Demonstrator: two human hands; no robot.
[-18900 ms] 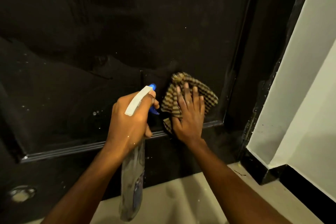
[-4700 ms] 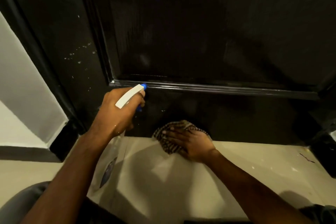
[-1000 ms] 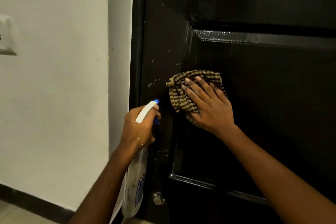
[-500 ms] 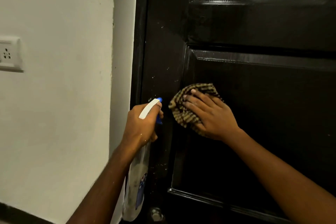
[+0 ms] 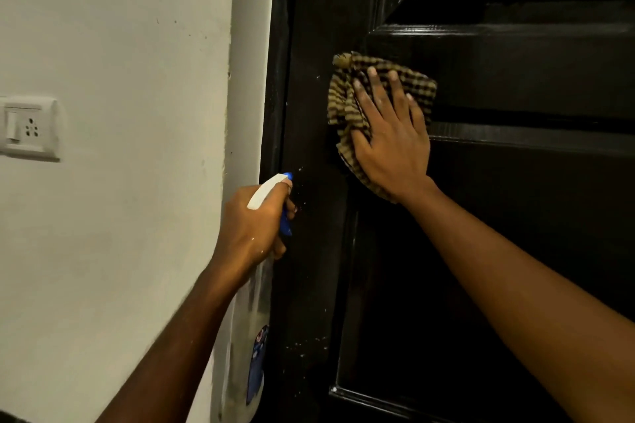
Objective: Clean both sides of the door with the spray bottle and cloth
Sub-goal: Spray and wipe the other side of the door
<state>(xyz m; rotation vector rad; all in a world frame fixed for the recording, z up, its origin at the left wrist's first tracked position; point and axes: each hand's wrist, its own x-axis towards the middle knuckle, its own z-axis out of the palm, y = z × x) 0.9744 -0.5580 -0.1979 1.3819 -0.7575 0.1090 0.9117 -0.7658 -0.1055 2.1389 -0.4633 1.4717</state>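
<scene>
Your left hand (image 5: 252,221) curls its fingers round the spray bottle (image 5: 245,336) at the left edge of the door (image 5: 515,268). The bottle stands upright, nozzle toward the door, bottom cut off. Right of it, your right hand (image 5: 391,144), fingers straight, presses the cloth (image 5: 343,106) on the door.

The glossy black panelled door (image 5: 515,251) fills the right side, with small white specks scattered down its left edge. Against it lies the crumpled checked cloth (image 5: 343,106), woven in tan and dark brown squares and stripes. The clear plastic spray bottle (image 5: 247,319), near the door's left edge, has a white head, a bright blue nozzle tip and trigger, and a blue label low on its body. On the left, the plain off-white wall (image 5: 120,233) shows a few dark flecks and carries a plain white plastic switch-and-socket plate (image 5: 31,127).
</scene>
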